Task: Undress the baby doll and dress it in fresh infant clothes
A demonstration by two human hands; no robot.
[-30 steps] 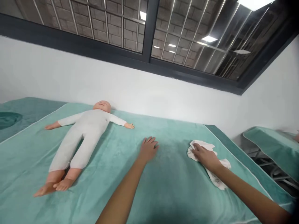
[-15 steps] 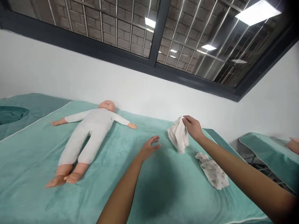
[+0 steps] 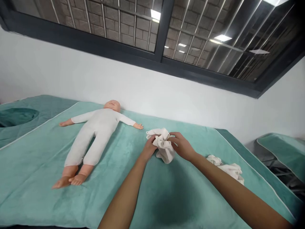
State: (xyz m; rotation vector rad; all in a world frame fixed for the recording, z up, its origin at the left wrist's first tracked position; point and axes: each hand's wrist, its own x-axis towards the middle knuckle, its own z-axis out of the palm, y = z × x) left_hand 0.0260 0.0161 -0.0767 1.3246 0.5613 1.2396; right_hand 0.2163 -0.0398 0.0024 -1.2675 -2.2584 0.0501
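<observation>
A crumpled white baby garment [image 3: 164, 149] is held up over the green sheet, bunched between my two hands. My left hand [image 3: 150, 147] pinches its left side. My right hand [image 3: 182, 145] has its fingers closed on the right edge, with the fingertips partly hidden in the folds. The garment's shape cannot be made out in its crumpled state. A second white cloth piece [image 3: 230, 170] lies crumpled on the sheet, partly behind my right forearm. To the left, a baby doll [image 3: 101, 124] in a white bodysuit lies on its back with arms spread.
The green sheet [image 3: 119, 194] covers the bed surface, with a white wall [image 3: 133, 86] and a dark-framed window [image 3: 158, 57] behind. A darker green bedding piece [image 3: 17, 117] lies at far left. Another green-covered surface [image 3: 283, 149] stands at the right.
My right hand has brought the garment left and lower, towards my left hand. My left hand, open before, has closed on it. The view has shifted slightly.
</observation>
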